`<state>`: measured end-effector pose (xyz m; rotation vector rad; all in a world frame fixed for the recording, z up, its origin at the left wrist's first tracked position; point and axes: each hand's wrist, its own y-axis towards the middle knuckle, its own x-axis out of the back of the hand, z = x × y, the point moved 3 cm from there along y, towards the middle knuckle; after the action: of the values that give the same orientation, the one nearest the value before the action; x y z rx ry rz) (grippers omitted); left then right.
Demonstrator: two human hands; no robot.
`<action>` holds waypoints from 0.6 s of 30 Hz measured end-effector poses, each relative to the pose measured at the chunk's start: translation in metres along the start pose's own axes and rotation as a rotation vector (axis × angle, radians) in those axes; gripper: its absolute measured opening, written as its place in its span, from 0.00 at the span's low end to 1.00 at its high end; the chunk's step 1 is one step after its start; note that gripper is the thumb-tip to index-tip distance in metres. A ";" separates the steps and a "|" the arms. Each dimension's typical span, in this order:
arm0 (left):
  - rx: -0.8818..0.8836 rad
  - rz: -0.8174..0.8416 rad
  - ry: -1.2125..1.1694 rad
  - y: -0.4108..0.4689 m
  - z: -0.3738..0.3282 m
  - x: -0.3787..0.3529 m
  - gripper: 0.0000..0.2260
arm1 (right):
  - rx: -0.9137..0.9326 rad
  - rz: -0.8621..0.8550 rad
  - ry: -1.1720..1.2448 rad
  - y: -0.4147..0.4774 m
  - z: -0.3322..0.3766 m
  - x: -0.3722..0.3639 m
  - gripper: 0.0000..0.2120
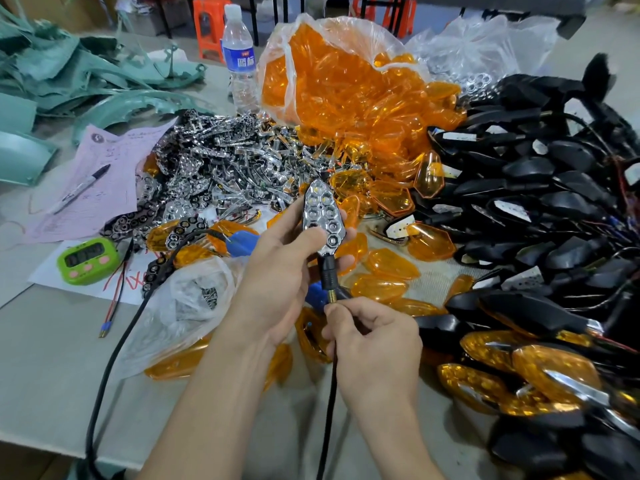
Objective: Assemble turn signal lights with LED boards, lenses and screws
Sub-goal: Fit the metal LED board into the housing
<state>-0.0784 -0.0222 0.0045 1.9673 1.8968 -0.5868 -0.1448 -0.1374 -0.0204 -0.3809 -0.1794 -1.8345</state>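
Two hands are seen above the worktop (52, 358), both engaged on one unit.

Left hand (277, 271): the grip is closed round a turn signal light (323, 220), with the thumb laid across its lower face and the fingers curled behind. The light is held upright, tip pointing away, raised clear of the worktop and above the loose orange lenses (388, 268). Its chrome honeycomb face is exposed. Two cells near the tip appear bright.

Right hand (374, 334): the grip is closed in a pinch, thumb and forefinger set on the brass threaded stem (331, 298) at the lower end of the light. A black cable (329, 393) is seen hanging below this hand.

Surroundings noted:
- A heap of chrome reflectors (225, 161) lies behind the light.
- An open clear bag of lenses (346, 81) stands to the right of that heap.
- Black housings (536, 202) are piled along the right side.
- Lensed lights (536, 375) are stacked at lower right.
- A green timer (88, 259) is set at left.
- A marker pen (81, 188) is laid on a pink sheet (114, 157).
- A water bottle (239, 60) stands at the far edge.
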 end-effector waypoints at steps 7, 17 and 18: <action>-0.015 0.003 -0.027 0.002 -0.001 0.000 0.15 | -0.037 -0.001 -0.063 -0.001 -0.006 -0.002 0.14; -0.022 0.006 -0.019 0.001 -0.004 0.001 0.15 | -0.018 -0.014 -0.060 -0.004 0.000 -0.002 0.13; -0.028 0.005 -0.011 0.001 -0.004 0.001 0.15 | -0.009 -0.016 -0.060 -0.005 0.001 -0.002 0.14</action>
<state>-0.0767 -0.0193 0.0076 1.9468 1.8824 -0.5654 -0.1492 -0.1336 -0.0200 -0.4427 -0.2160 -1.8414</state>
